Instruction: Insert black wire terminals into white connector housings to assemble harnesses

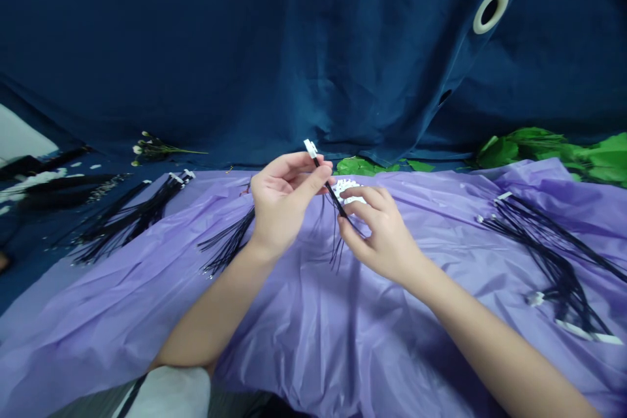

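Between both hands, above the purple sheet, a black wire harness [336,198] slants down to the right, with a white plastic connector [310,147] at its upper end. My left hand [289,192] pinches the wires just below that connector. Lower down, the thumb and fingers of my right hand [375,228] close round the same wires. Loose wire ends hang beneath them. Behind the right fingertips lies a pile of small white connectors [349,187]. A bundle of black wires [229,243] rests on the sheet by my left wrist, partly hidden by it.
Purple sheeting [313,333] covers the work surface in wrinkles. More wire bundles lie at left [142,212] and right [553,261]. A dark blue curtain [245,46] hangs behind, with green leaves [548,150] and a small flower sprig [157,147] along its foot.
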Demonstrator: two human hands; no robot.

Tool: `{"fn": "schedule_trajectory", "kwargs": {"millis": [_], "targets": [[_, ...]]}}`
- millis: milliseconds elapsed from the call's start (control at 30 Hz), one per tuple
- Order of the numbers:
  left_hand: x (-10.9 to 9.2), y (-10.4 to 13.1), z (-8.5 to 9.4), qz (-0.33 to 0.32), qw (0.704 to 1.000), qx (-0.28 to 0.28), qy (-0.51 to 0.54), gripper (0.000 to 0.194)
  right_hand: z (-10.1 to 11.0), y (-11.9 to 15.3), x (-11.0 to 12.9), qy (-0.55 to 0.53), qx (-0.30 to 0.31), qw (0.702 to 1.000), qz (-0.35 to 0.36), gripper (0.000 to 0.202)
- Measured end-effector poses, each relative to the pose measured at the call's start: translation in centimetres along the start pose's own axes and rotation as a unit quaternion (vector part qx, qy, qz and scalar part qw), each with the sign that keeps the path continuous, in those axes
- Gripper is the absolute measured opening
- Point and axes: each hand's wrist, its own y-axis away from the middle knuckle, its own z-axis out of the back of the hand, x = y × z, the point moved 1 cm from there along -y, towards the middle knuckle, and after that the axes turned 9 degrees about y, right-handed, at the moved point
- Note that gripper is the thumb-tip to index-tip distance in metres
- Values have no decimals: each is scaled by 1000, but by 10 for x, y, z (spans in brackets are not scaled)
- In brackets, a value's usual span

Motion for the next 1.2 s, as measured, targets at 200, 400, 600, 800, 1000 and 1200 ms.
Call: {"fn": "schedule_trajectory", "kwargs": {"millis": [200,400,600,800,1000,1200], "targets": [[-8,-31,28,13,998,-60,29,29,-1,0,2,-72,99,993,1,9],[-10,-59,63,67,988,-106,89,27,5,1,9,-119,233,965,24,14],[-33,-55,83,-34,995,-79,-40,16,10,4,7,-98,280,955,25,25],[8,-78,95,-29,890,24,-455,27,9,9,2,-108,296,949,17,27],[34,-71,119,5,841,97,-533,29,8,12,0,-125,325,937,1,27],[4,-49,151,3,836,95,-541,59,9,12,-1,-139,322,937,5,27]]}}
